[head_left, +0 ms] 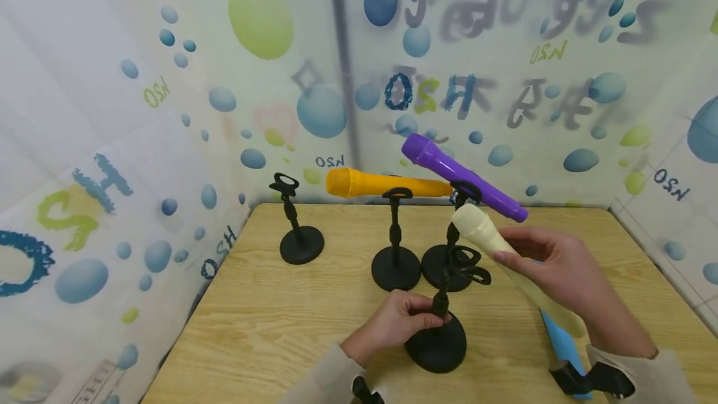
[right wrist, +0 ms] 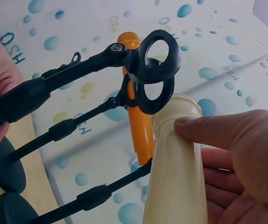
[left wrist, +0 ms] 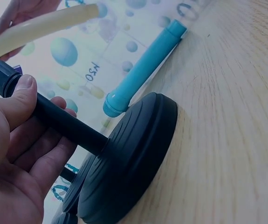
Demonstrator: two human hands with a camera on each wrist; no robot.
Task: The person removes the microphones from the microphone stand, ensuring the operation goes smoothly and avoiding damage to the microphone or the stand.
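My left hand [head_left: 392, 324] grips the pole of a black microphone stand [head_left: 436, 351], low down near its round base. That base is close over the wooden table in the left wrist view, and the stand's ring clip [right wrist: 158, 58] faces the right hand. In my right hand [head_left: 569, 270] is a cream toy microphone [head_left: 475, 224], held with the thumb along its side. Its head end points up and left, close to the clip. A blue microphone [left wrist: 145, 70] lies on the table, partly hidden behind the right arm in the head view.
Behind the hands, an orange microphone [head_left: 381, 184] and a purple microphone [head_left: 443, 167] sit in two black stands. Another stand [head_left: 301, 245], its clip holding nothing, is at the far left of the table [head_left: 252, 317]. Patterned curtains [head_left: 185, 80] enclose the back and sides.
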